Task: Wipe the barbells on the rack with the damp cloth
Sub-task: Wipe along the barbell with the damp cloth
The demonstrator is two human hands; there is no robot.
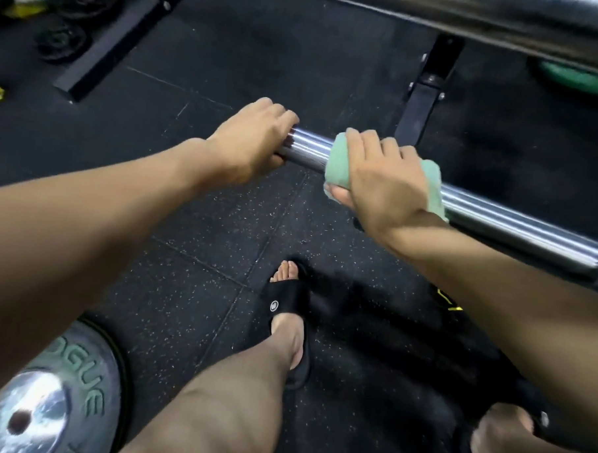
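A shiny chrome barbell sleeve [309, 148] runs from the centre down to the right edge. My left hand [257, 139] grips its free end, fingers curled over the top. My right hand [382, 177] holds a pale green cloth [338, 159] wrapped round the sleeve just right of the left hand, thumb underneath. More of the cloth sticks out past my right knuckles. A second, darker barbell [505, 19] crosses the top right, blurred.
A black rack upright [423, 98] and base beam [106, 60] stand on the black rubber floor. A Rogue weight plate [61, 387] sits bottom left, small plates [60, 41] top left, a green plate [578, 79] far right. My sandalled foot [288, 315] is below the bar.
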